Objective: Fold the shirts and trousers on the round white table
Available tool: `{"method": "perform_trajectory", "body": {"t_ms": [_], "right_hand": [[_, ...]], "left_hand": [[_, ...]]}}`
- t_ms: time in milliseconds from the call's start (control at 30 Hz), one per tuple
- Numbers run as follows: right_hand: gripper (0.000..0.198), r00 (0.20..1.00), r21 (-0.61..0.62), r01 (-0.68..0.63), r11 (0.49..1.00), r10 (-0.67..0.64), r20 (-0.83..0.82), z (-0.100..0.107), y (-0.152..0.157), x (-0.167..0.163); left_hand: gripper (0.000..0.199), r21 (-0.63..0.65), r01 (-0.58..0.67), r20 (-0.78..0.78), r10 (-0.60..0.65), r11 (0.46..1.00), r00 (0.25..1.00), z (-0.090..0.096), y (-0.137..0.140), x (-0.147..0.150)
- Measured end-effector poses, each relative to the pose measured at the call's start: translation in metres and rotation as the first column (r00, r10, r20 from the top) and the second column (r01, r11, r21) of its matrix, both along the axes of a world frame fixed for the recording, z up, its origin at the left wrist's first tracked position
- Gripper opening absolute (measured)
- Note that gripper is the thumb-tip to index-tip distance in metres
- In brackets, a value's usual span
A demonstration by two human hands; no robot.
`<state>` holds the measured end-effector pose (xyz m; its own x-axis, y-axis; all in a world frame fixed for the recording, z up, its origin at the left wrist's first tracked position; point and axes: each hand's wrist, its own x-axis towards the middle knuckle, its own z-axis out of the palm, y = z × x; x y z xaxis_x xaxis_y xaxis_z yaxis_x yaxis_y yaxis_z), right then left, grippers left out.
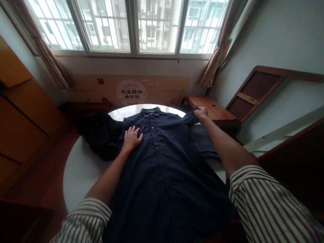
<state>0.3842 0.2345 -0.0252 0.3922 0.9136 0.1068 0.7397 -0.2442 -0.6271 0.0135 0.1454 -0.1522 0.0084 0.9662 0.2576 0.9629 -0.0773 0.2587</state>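
Observation:
A dark navy button-up shirt (159, 165) lies front side up on a round white table (76, 171), its collar at the far edge and its hem toward me, hanging over the near edge. My left hand (132, 138) rests flat on the shirt's chest, fingers spread. At the upper right, my right hand (201, 114) is closed around the end of the shirt's sleeve, pulled out to the side. The fingertips of that hand are partly hidden by the cloth.
A bunched black garment (98, 133) lies on the table's left side. Folded dark cloth (203, 139) sits at the right, partly under the shirt. Beyond stand a low wooden table (211, 107) and a printed cardboard panel (164, 88) below the window. Wooden cabinets (12, 125) line the left.

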Motion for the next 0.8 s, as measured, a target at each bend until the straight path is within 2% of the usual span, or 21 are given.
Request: {"method": "perform_trajectory", "body": {"t_ms": [100,167,233,300,367,467,533,667,800], "right_hand": [[0.034,0.985,0.044,-0.156,0.987,0.152,0.086,0.011,0.005,-0.015],[0.031,0.953,0.011,-0.283,0.959,0.280,0.112,0.010,0.004,-0.031],[0.025,0.912,-0.110,-0.392,0.914,0.401,0.088,0.003,0.002,-0.046],[0.026,0.888,-0.236,-0.438,0.867,0.458,0.035,-0.006,0.000,-0.054],[0.028,0.901,-0.280,-0.411,0.868,0.433,0.017,-0.015,0.002,-0.054],[0.027,0.948,-0.211,-0.300,0.931,0.315,0.043,-0.023,0.014,-0.045],[0.032,0.967,-0.192,-0.244,0.951,0.254,0.027,-0.028,0.025,-0.038],[0.044,0.985,-0.191,-0.167,0.967,0.156,-0.071,-0.042,0.047,-0.034],[0.044,0.987,-0.160,-0.114,0.981,0.093,-0.132,-0.054,0.068,-0.041]], "left_hand": [[0.056,0.000,0.002,0.009,-0.002,1.000,1.000,0.000,0.000,0.000],[0.057,-0.002,0.002,0.015,-0.002,1.000,1.000,0.001,-0.001,0.001],[0.057,-0.006,0.002,0.020,-0.002,1.000,1.000,0.002,-0.002,0.001],[0.057,-0.010,0.002,0.018,-0.002,1.000,1.000,0.003,-0.003,0.001],[0.057,-0.014,0.000,0.011,0.000,1.000,1.000,0.005,-0.003,0.002],[0.057,-0.019,-0.004,0.003,0.004,1.000,1.000,0.005,-0.003,0.003],[0.057,-0.013,-0.003,0.001,0.003,1.000,1.000,0.005,-0.003,0.003],[0.056,-0.002,-0.006,-0.009,0.006,1.000,1.000,0.002,-0.003,0.003],[0.056,0.004,-0.009,-0.021,0.009,1.000,1.000,0.002,-0.003,0.002]]}}
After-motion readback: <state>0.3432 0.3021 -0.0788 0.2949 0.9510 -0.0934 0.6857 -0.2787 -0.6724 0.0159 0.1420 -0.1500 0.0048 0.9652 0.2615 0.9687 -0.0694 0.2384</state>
